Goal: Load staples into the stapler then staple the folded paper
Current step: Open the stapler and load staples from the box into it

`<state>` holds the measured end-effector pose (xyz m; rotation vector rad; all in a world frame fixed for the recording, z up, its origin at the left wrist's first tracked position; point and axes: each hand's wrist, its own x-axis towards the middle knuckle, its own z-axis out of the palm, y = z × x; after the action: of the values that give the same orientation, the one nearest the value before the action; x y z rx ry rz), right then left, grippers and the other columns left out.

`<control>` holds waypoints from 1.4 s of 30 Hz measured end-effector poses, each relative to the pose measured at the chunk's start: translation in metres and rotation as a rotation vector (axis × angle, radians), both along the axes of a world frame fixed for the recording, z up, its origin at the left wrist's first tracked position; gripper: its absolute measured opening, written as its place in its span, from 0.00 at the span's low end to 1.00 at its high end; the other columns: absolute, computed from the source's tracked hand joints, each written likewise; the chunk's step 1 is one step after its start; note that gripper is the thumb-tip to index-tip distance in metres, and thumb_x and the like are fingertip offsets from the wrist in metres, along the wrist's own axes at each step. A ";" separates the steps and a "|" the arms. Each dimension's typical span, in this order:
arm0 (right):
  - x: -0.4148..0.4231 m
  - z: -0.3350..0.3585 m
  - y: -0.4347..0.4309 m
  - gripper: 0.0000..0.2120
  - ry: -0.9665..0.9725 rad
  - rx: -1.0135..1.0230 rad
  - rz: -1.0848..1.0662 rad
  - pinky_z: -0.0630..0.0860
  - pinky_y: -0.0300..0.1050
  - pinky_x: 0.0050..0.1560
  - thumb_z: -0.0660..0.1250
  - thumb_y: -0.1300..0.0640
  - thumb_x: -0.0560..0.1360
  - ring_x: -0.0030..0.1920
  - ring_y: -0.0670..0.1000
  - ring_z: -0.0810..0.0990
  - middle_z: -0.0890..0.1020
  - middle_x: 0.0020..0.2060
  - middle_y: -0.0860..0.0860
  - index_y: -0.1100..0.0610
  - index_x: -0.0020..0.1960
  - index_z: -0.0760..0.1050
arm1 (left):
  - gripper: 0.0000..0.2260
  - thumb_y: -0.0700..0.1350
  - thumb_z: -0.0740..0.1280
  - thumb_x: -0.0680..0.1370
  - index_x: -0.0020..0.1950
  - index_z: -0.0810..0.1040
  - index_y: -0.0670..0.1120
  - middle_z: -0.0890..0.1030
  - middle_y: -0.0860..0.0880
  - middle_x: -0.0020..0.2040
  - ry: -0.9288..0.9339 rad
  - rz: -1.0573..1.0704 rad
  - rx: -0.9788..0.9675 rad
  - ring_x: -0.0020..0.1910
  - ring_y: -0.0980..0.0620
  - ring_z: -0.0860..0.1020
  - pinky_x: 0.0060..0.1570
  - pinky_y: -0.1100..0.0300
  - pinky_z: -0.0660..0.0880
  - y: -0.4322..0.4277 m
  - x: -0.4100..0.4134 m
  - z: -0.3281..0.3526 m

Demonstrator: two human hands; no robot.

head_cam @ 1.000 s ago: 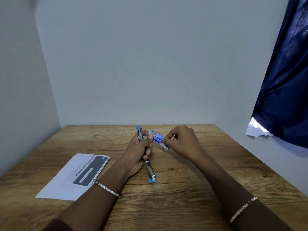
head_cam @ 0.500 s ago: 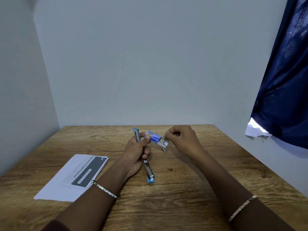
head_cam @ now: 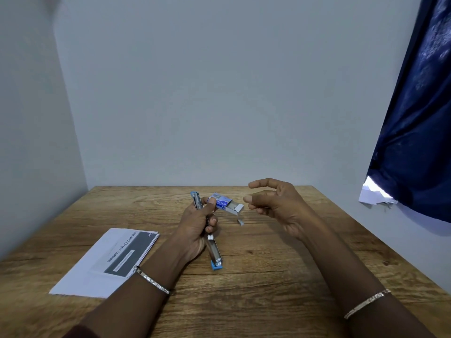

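Left hand (head_cam: 197,223) grips stapler (head_cam: 214,250) and staple box (head_cam: 225,203); right hand (head_cam: 273,203) open beside.

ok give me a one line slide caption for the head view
Left hand grips opened stapler and staple box; right hand open beside it, folded paper waiting.

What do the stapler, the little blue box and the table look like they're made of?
The stapler looks like shiny bare metal, judging by the glint on its long channel, with matte blue ends that are probably plastic. The little blue box seems to be thin printed cardboard, its pale tray slid out with folded edges. The table shows brown wood grain and knots; whether it is solid wood or laminate is unclear.
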<state>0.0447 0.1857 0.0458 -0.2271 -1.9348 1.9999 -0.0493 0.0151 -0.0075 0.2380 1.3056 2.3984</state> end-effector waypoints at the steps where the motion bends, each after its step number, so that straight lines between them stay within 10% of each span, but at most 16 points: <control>1: 0.001 0.000 0.001 0.14 -0.031 0.050 0.027 0.80 0.36 0.33 0.78 0.68 0.68 0.35 0.49 0.85 0.87 0.38 0.60 0.61 0.51 0.83 | 0.05 0.39 0.66 0.81 0.47 0.71 0.44 0.69 0.48 0.29 -0.004 0.013 0.010 0.16 0.58 0.66 0.15 0.68 0.61 0.000 0.000 0.000; 23: -0.002 -0.008 -0.013 0.11 -0.003 0.098 0.068 0.84 0.39 0.39 0.75 0.69 0.72 0.36 0.50 0.85 0.86 0.37 0.59 0.64 0.55 0.81 | 0.14 0.42 0.67 0.80 0.67 0.76 0.44 0.77 0.44 0.45 0.066 -0.132 -0.039 0.18 0.58 0.68 0.14 0.68 0.61 0.004 0.006 0.000; 31: -0.003 -0.005 -0.012 0.03 0.161 0.587 -0.080 0.83 0.47 0.47 0.74 0.59 0.75 0.47 0.49 0.85 0.87 0.45 0.49 0.54 0.48 0.86 | 0.17 0.43 0.69 0.79 0.66 0.74 0.40 0.79 0.38 0.53 0.093 -0.110 -0.094 0.18 0.58 0.68 0.15 0.68 0.62 0.004 0.009 0.000; 42: -0.002 -0.007 -0.011 0.02 -0.093 0.170 -0.044 0.83 0.36 0.39 0.75 0.68 0.72 0.37 0.50 0.85 0.86 0.43 0.61 0.66 0.46 0.85 | 0.15 0.43 0.69 0.79 0.65 0.76 0.42 0.84 0.41 0.51 0.151 -0.144 -0.149 0.19 0.57 0.69 0.16 0.67 0.64 0.006 0.011 -0.002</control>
<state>0.0426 0.1750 0.0390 -0.3219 -2.1244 1.8149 -0.0379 0.0209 -0.0091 0.4614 1.4733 2.1878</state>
